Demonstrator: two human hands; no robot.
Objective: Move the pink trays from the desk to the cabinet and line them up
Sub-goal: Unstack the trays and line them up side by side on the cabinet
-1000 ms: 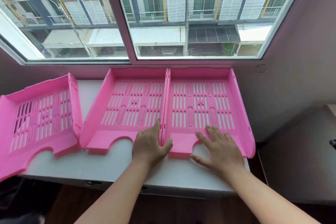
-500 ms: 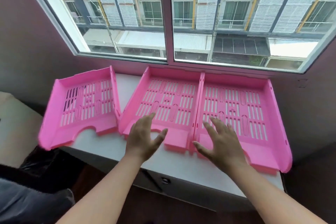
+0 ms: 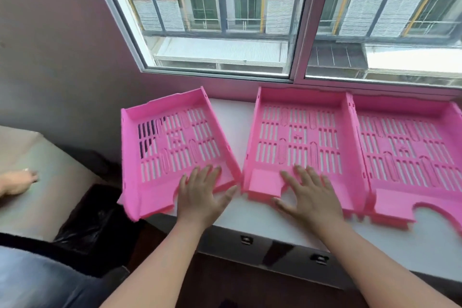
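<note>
Head view: three pink trays on white cabinet top (image 3: 250,217) under window. Left tray (image 3: 175,147) skewed, overhanging left edge; left hand (image 3: 202,197) flat, fingers spread, on its front lip. Right hand (image 3: 310,197) flat, spread on middle tray (image 3: 297,142) front, probably pressing, gripping nothing. Right tray (image 3: 410,152) touches middle tray.
</note>
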